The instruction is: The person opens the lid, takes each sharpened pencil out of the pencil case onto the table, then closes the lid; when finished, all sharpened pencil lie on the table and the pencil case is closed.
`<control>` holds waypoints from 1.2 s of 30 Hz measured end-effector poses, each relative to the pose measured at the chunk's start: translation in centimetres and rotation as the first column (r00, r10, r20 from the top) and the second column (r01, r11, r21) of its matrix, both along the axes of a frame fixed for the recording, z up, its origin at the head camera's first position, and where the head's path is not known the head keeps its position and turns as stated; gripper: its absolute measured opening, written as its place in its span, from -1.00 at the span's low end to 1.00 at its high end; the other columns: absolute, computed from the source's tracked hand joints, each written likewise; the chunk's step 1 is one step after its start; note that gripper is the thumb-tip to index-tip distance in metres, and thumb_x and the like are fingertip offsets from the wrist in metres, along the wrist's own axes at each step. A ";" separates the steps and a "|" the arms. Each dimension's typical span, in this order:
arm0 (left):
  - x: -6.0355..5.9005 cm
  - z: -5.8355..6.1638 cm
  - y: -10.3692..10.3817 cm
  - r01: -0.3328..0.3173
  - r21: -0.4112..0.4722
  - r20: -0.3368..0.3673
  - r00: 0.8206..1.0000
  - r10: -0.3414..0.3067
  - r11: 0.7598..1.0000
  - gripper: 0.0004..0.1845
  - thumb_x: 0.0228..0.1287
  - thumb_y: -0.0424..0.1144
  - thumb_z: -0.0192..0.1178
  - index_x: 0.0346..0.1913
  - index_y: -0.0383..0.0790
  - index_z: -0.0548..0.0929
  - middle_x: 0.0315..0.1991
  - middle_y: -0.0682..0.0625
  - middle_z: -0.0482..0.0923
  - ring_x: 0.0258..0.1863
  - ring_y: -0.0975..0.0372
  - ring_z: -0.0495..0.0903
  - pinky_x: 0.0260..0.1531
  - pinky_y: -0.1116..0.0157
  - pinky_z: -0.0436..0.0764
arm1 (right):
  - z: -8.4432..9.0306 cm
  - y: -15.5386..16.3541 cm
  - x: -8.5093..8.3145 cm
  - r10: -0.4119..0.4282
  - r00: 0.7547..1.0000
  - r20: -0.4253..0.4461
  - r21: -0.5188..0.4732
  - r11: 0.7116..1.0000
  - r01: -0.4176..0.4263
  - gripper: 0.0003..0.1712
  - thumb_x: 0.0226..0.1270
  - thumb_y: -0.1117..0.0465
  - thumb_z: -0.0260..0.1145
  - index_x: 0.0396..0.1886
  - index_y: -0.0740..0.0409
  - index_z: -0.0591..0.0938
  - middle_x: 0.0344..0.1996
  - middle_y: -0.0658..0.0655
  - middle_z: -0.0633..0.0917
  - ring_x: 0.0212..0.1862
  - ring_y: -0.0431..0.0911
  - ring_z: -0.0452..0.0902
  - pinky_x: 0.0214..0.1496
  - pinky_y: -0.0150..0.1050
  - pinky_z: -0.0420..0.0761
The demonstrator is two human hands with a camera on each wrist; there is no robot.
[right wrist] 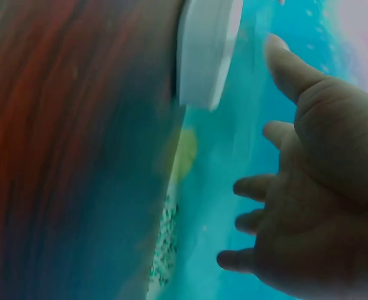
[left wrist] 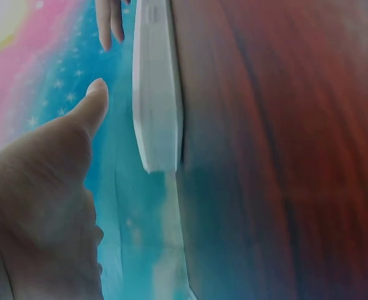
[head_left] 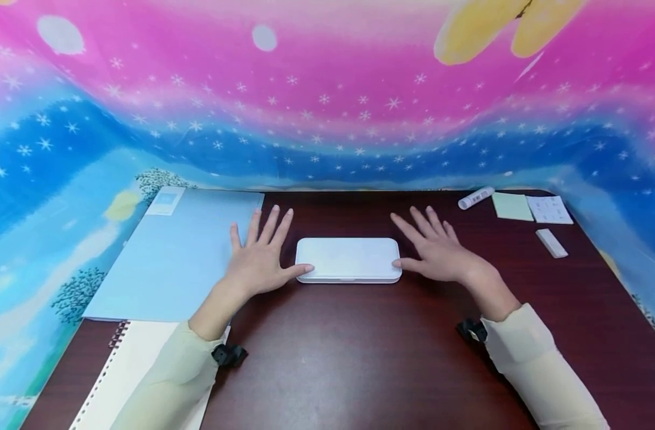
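**Both hands frame the closed white case; nothing opened yet**

The white case (head_left: 349, 260) lies flat and closed in the middle of the dark table (head_left: 360, 358), its lid down all round as far as the head view shows. The left hand (head_left: 260, 260) is spread beside its left end, fingers straight, the thumb at or just touching the near left corner. The right hand (head_left: 437, 251) mirrors it at the right end, fingers fanned, thumb tip against the case's edge. Neither hand grasps anything; in the wrist views the thumbs stand off a little from the case's side, so contact is light at most.

Judging from this, the work on the case is at its very start: it is not lifted, not opened, not moved off centre.

To the left lie a blue folder (head_left: 177, 257) and a spiral notebook (head_left: 134, 364); at the far right, a glue stick (head_left: 475, 197), a green notepad (head_left: 513, 206), a printed card (head_left: 549, 209) and an eraser (head_left: 551, 243), all untouched.
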State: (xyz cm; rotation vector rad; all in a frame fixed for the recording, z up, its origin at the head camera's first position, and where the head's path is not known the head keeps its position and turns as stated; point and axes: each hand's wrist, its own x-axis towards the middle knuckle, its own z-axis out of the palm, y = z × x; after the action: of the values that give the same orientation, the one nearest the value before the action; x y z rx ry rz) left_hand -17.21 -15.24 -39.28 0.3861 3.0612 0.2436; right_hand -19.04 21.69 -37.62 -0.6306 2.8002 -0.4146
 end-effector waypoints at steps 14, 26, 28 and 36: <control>-0.7 0.0 2.3 0.123 0.126 0.125 0.982 -0.139 0.984 0.29 0.09 0.48 0.29 0.67 0.07 -0.24 0.67 0.03 -0.09 0.67 0.01 -0.20 0.46 -0.39 -0.29 | -0.7 -3.2 0.1 0.116 0.981 0.156 -0.009 0.993 -0.116 0.10 0.27 -0.15 0.47 0.66 -0.23 0.06 0.63 0.23 0.10 0.60 0.22 0.09 0.47 0.30 0.28; -1.3 -0.5 2.5 0.156 0.229 0.249 0.945 -0.213 0.961 0.20 0.10 0.23 0.46 0.66 -0.06 -0.01 0.66 -0.12 -0.05 0.63 -0.01 0.01 0.54 -0.21 0.01 | -0.9 -3.7 -0.3 0.132 0.985 0.109 -0.008 0.991 -0.132 0.06 0.24 -0.13 0.50 0.64 -0.22 0.15 0.60 0.21 0.20 0.58 0.18 0.16 0.48 0.23 0.32; -1.2 -0.6 2.3 0.144 0.240 0.266 0.941 -0.208 0.960 0.20 0.10 0.15 0.49 0.66 -0.05 -0.03 0.65 -0.17 -0.05 0.62 -0.05 0.05 0.52 -0.14 0.16 | -0.9 -3.7 -0.3 0.149 0.984 0.096 -0.020 0.989 -0.148 0.05 0.24 -0.11 0.50 0.63 -0.17 0.16 0.60 0.21 0.20 0.60 0.17 0.11 0.50 0.21 0.30; -1.2 -1.0 1.9 0.128 0.248 0.234 0.954 -0.188 0.960 0.21 0.10 0.03 0.51 0.66 -0.12 -0.06 0.58 -0.17 0.13 0.46 -0.03 0.34 0.36 -0.03 0.45 | -0.8 -3.8 -0.4 0.189 0.980 0.061 -0.018 0.982 -0.189 0.05 0.23 -0.05 0.52 0.62 0.00 0.20 0.60 0.18 0.21 0.60 0.11 0.12 0.53 0.14 0.30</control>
State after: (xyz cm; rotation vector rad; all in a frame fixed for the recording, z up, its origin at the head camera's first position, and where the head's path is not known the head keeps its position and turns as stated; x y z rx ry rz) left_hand -18.37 -13.33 -40.26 0.5618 2.7370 0.5948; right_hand -19.41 17.91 -38.44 -0.8620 2.6496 -0.4065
